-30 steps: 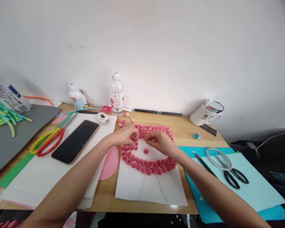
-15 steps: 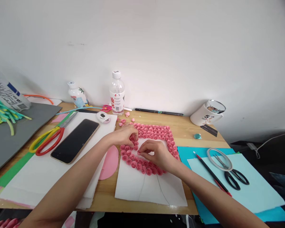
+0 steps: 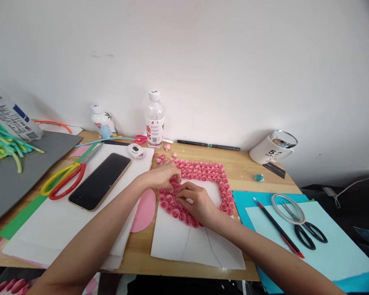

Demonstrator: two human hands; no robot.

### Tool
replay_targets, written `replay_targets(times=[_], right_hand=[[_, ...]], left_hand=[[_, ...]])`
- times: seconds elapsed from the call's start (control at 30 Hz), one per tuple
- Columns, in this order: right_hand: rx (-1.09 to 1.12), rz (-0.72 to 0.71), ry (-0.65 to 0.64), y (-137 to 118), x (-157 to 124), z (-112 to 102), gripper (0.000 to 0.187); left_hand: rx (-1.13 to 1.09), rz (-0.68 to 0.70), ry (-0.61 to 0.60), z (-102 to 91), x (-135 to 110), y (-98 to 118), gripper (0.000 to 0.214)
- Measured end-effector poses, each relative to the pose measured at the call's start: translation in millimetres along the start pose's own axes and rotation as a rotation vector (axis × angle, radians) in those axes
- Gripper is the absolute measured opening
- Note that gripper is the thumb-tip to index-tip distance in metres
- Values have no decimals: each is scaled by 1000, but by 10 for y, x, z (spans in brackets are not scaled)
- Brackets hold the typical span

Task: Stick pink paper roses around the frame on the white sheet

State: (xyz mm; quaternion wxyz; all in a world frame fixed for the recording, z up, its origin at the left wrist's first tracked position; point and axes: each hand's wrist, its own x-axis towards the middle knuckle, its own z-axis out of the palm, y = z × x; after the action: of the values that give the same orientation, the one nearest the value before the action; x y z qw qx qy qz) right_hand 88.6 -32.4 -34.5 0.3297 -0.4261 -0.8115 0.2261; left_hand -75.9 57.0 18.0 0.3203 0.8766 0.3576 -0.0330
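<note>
A white sheet (image 3: 169,246) lies before me with pencil lines on its lower part. Pink rolled paper roses (image 3: 199,168) stand on it in a ring of dense rows around a bare white middle. My left hand (image 3: 163,175) is curled over the roses at the ring's left side, fingertips bent down among them; what they grip is hidden. From the right, my right hand (image 3: 198,201) reaches over the ring's lower part. Its thumb and forefinger are pinched on a small paper rose, mostly hidden, against the inner left edge of the ring.
Left are a phone (image 3: 100,181), red-and-yellow scissors (image 3: 66,180) and white paper (image 3: 46,237). A bottle (image 3: 155,123) stands behind, near a black pen (image 3: 209,145). Right are a mug (image 3: 269,149), black-handled scissors (image 3: 310,235), a tape roll (image 3: 289,209) and blue paper (image 3: 242,200).
My right hand has moved slightly left, bringing its pinched fingers from the bare middle to the roses by my left hand. The left hand stays nearly in place; the view has shifted slightly.
</note>
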Motion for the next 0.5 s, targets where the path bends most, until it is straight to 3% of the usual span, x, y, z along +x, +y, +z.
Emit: replay_targets(times=[0.17,0.5], right_hand=[[-137,-96,-42,-2,-15,33,23],[-641,-244,-284,-100,17,-56,21]], left_hand=[[32,15,-1,7,0,-1,18],[44,39,48,53,19,-29,13]])
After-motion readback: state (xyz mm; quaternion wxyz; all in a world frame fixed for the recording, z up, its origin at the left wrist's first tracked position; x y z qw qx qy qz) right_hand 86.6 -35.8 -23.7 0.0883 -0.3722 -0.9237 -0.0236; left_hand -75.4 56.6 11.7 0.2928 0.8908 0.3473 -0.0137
